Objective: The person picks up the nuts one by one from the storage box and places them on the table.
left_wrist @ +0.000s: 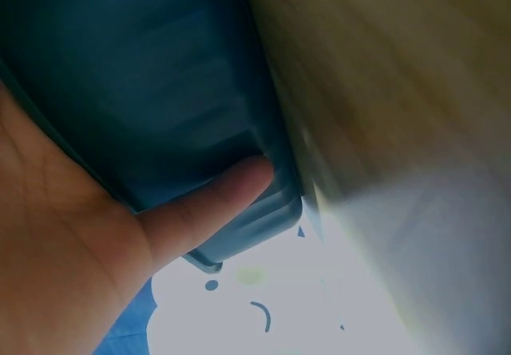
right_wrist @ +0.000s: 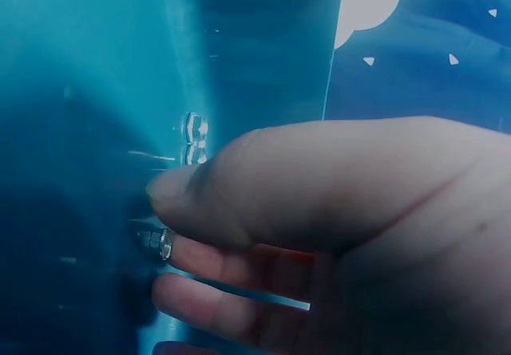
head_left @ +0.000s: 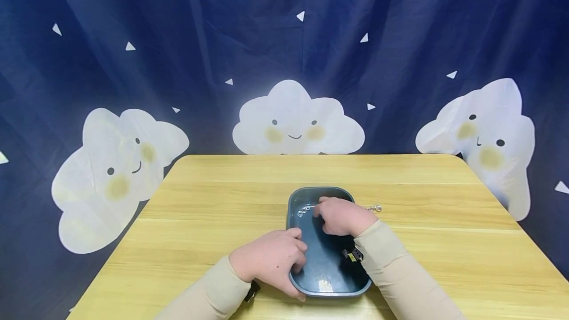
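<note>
My left hand (head_left: 275,257) holds the near left side of a dark blue-green tray (head_left: 326,292). Its thumb presses the outside wall in the left wrist view, while the other fingers curl over the rim. Inside the tray's far end, my right hand (head_left: 345,217) reaches down with bent fingers. A small clear bead (right_wrist: 164,244) shows at its thumb and index fingertips, where it appears pinched. Close by, more small clear beads (head_left: 304,210) lie near the tray's far left corner. Two clear beads (right_wrist: 195,138) stand side by side just past the thumb in the right wrist view.
Several clear beads (head_left: 377,208) sit on the wooden table (head_left: 444,241) right of the tray, partly hidden by my right hand. Behind the table hangs a dark blue curtain (head_left: 266,28) with cloud and triangle prints.
</note>
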`<state>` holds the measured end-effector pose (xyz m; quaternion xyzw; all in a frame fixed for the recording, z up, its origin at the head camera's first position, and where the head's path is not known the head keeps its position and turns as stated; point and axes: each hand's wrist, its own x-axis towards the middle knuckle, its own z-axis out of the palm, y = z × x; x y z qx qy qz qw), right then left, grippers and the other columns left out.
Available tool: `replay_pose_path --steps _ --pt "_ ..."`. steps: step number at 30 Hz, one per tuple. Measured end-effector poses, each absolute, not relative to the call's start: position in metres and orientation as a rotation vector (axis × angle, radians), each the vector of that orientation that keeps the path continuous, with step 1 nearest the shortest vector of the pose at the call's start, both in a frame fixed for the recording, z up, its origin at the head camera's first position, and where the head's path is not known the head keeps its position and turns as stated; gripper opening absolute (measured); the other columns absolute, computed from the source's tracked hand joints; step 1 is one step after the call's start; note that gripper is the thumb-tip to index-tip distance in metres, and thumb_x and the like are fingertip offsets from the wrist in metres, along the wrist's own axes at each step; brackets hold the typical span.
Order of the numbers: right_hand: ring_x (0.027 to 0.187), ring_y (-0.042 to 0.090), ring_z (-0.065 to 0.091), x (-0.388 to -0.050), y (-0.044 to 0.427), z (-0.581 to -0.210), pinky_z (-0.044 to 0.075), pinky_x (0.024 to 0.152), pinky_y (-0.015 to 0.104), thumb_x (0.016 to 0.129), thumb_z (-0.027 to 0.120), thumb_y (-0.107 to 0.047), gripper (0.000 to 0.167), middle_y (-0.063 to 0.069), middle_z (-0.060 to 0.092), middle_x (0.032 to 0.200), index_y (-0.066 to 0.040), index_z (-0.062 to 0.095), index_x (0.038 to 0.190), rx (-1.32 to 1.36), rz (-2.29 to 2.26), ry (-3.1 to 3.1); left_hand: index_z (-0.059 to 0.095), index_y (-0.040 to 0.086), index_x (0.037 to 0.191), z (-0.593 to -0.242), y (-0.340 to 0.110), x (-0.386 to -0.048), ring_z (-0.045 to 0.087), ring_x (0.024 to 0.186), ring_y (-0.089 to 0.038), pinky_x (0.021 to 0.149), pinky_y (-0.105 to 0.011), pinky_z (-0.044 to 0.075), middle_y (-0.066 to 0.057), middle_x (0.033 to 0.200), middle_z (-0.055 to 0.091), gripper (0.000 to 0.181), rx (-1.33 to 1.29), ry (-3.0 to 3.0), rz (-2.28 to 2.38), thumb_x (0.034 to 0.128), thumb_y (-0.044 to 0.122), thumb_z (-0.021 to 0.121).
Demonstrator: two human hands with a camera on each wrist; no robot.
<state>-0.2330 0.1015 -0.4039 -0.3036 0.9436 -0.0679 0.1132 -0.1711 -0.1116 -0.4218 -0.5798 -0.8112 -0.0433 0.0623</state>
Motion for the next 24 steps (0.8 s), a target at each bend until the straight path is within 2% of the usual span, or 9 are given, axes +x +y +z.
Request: replay_pose_path --steps 3,6,9,11,19,24 --pt "0.112 0.02 0.061 -0.2336 0.1015 -0.406 0.051 0.09 0.034 0.084 0.068 -0.001 0.029 0.003 0.07 0.109 -0.01 0.075 0.111 -0.887 -0.21 2.761 0.047 0.03 0.056 -0.4231 -0.1115 -0.1717 0.032 0.072 -0.005 0.064 -0.013 0.026 0.023 0.067 0.034 0.052 -1.758 -2.447 -0.129 0.0652 0.07 0.08" --pt "0.113 0.021 0.061 -0.2335 0.1017 -0.4075 0.051 0.091 0.035 0.083 0.068 -0.001 0.026 0.002 0.07 0.106 -0.011 0.075 0.106 -0.877 -0.207 2.766 0.046 0.03 0.056 -0.4236 -0.1115 -0.1719 0.032 0.072 -0.005 0.064 -0.013 0.026 0.022 0.067 0.034 0.052 -1.758 -2.443 -0.129 0.0649 0.07 0.08" --pt "0.095 0.018 0.061 -0.2327 0.1021 -0.4086 0.052 0.083 0.034 0.083 0.069 -0.001 0.021 -0.001 0.065 0.098 -0.013 0.073 0.1 -0.858 -0.193 2.765 0.046 0.03 0.056 -0.4235 -0.1111 -0.1719 0.032 0.072 -0.005 0.064 -0.013 0.026 0.022 0.067 0.034 0.053 -1.758 -2.443 -0.129 0.0649 0.07 0.08" --pt "0.082 0.016 0.055 -0.2319 0.102 -0.4088 0.051 0.077 0.033 0.083 0.069 -0.001 0.018 -0.002 0.06 0.093 -0.014 0.071 0.095 -0.853 -0.182 2.76 0.046 0.03 0.056 -0.4234 -0.1113 -0.1717 0.032 0.072 -0.005 0.064 -0.013 0.026 0.022 0.067 0.034 0.053 -1.757 -2.444 -0.13 0.0651 0.07 0.08" --pt "0.067 0.015 0.051 -0.2305 0.1028 -0.4093 0.047 0.067 0.031 0.083 0.066 0.0 0.02 -0.004 0.054 0.073 -0.018 0.06 0.08 -0.882 -0.148 2.752 0.045 0.03 0.056 -0.4241 -0.1115 -0.1721 0.032 0.073 -0.005 0.065 -0.014 0.026 0.022 0.067 0.034 0.053 -1.756 -2.441 -0.125 0.0658 0.07 0.079" --pt "0.062 0.012 0.051 -0.2307 0.1022 -0.4114 0.047 0.063 0.03 0.083 0.068 -0.003 0.022 -0.007 0.053 0.068 -0.02 0.056 0.075 -0.872 -0.109 2.742 0.046 0.03 0.056 -0.4246 -0.1118 -0.1719 0.032 0.072 -0.005 0.064 -0.014 0.026 0.022 0.067 0.034 0.053 -1.758 -2.444 -0.13 0.0653 0.07 0.08"
